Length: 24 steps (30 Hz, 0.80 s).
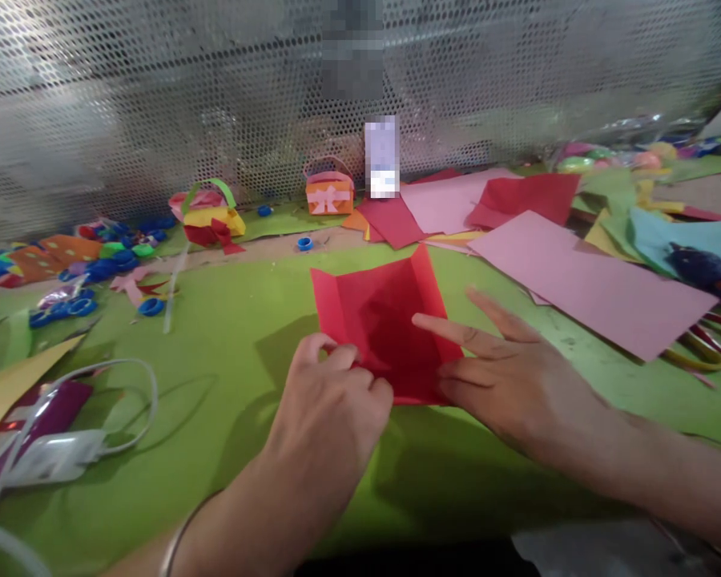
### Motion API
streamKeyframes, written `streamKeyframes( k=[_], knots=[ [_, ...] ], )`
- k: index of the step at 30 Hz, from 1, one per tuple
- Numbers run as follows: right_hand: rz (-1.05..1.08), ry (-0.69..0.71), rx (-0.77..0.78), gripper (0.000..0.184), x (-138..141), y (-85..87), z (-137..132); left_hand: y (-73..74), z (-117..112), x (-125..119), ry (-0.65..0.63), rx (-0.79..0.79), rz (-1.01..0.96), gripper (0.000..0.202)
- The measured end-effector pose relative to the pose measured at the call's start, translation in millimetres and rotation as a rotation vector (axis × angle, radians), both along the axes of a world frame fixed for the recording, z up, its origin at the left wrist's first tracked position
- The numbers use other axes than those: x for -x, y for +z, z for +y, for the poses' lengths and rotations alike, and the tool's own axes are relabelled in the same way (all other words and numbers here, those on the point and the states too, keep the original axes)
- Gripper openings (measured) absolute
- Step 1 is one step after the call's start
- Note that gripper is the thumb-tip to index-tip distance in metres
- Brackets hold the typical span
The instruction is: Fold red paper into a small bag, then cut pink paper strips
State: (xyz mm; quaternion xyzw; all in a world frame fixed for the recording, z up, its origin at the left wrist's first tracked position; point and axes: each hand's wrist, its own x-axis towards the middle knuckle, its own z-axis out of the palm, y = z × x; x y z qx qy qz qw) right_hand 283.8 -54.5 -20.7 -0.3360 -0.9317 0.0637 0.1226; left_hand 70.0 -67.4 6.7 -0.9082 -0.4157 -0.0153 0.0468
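While left hand (pixel 330 401) pinches it, right hand (pixel 505 377) flat, red paper (pixel 384 320) points away.

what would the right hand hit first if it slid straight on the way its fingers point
Likely the raised left flap of the red paper under the right hand, though depth is unclear.

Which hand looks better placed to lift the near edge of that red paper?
Left, probably. The left hand pinches the near edge of the red paper with curled fingers, while the right hand lies flat on its right side, index finger stretched out, seemingly holding it down.
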Motion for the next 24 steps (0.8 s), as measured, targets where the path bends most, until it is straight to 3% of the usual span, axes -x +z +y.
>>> streamKeyframes(
  k=[3,6,15,20,24],
  knots=[
    [-0.062,0.101,-0.307,0.039,3.2,2.0,0.5,-3.7,-3.3,-0.6,0.007,-0.093,-0.021,0.015],
    [-0.2,0.148,-0.373,0.033,12.9,7.6,-0.8,-7.9,-2.8,-0.8,-0.019,-0.128,-0.034,0.019],
    [-0.393,0.037,-0.018,0.022,39.0,7.1,8.4,-11.2,5.5,-4.5,-0.122,-0.12,0.05,0.02],
    [-0.368,0.161,0.104,0.02,38.0,2.4,29.9,-9.8,15.3,-8.4,-0.026,0.102,0.16,0.021],
    [-0.269,0.251,0.214,0.01,33.3,15.0,39.1,2.1,25.3,-5.7,0.021,0.237,0.181,0.01]
  ],
)
